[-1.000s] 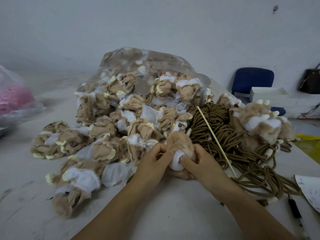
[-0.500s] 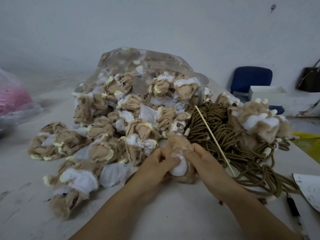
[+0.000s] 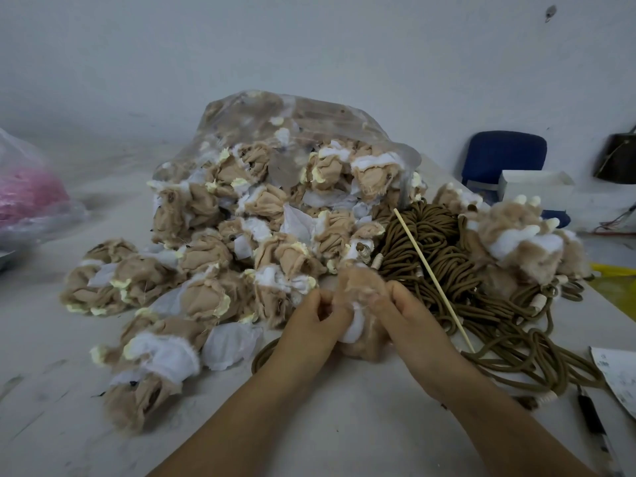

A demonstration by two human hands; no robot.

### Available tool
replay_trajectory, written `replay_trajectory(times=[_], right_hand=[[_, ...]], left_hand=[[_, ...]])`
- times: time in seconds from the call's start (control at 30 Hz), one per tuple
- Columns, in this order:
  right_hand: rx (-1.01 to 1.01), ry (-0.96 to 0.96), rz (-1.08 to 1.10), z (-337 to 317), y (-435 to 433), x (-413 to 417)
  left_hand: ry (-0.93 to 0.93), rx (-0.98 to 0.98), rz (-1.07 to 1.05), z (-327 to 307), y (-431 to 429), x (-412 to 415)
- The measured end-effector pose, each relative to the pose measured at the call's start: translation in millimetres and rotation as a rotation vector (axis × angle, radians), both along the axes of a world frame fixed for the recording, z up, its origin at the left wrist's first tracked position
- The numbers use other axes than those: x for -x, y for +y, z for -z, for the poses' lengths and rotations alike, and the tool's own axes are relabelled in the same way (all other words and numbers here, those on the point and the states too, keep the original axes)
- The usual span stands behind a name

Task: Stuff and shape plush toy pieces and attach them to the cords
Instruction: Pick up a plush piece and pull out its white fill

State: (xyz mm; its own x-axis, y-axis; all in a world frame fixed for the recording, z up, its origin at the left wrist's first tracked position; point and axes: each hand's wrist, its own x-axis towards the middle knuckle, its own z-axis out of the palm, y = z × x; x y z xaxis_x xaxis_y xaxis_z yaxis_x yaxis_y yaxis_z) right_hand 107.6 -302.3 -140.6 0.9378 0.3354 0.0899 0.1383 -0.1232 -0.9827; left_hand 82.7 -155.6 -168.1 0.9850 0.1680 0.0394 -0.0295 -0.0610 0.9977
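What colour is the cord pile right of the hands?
Olive-brown cords, seen best in the head view, the only one.

Fuzzy tan plush piece [image 3: 359, 290] with white middle, just left of heaped olive-brown cords [image 3: 444, 249]

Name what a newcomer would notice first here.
The big heap of plush pieces, tan and white, spills from a clear plastic bag across the middle of the table. In front of it, the left hand and right hand pinch one furry plush piece between them. To the right lies a tangle of brown cords with a thin wooden stick slanting across it.
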Motion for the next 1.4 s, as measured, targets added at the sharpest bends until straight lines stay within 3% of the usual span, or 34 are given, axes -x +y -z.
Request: replay_trajectory(times=[0.07, 0.27, 0.37, 0.57, 0.63, 0.73, 0.83, 1.03, 1.23, 1.4], right_hand=[[-0.013, 0.018, 0.03, -1.0, -2.9, -2.1], [-0.011, 0.018, 0.019, 0.3, -6.4, -3.2], [0.065, -0.037, -0.016, 2.4, -3.2, -1.0], [0.362, -0.4, -0.08, 9.6, 0.9, 4.1], [0.371, -0.409, -0.057, 11.9, 2.2, 3.5], [0.294, -0.338, 0.029, 12.0, 4.2, 0.2], [0.306, -0.253, 0.0, 14.1, 3.5, -1.0], [0.327, -0.283, -0.051, 10.8, 5.2, 5.3], [0.515, -0.511, -0.064, 13.0, 3.9, 8.3], [0.182, -0.106, 0.001, 9.5, 5.5, 4.8]], left_hand=[[0.085, 0.139, 0.09, -2.0, -0.9, 2.1], [0.144, 0.162, 0.1, -0.7, -1.7, 2.7], [0.128, 0.013, 0.056, 0.8, 0.9, 2.2], [-0.002, -0.327, -0.085, -2.6, -3.3, 3.7], [-0.053, -0.381, -0.135, -0.5, -4.8, 4.6], [-0.023, -0.307, -0.195, -1.9, -3.7, 2.1], [0.023, -0.098, -0.225, -3.6, 1.9, -0.5], [0.076, 0.1, -0.076, -6.2, 0.2, 4.4], [0.035, -0.248, -0.205, -2.4, 1.7, 2.0], [-0.075, -0.087, -0.205, -12.2, -3.2, 8.0]])
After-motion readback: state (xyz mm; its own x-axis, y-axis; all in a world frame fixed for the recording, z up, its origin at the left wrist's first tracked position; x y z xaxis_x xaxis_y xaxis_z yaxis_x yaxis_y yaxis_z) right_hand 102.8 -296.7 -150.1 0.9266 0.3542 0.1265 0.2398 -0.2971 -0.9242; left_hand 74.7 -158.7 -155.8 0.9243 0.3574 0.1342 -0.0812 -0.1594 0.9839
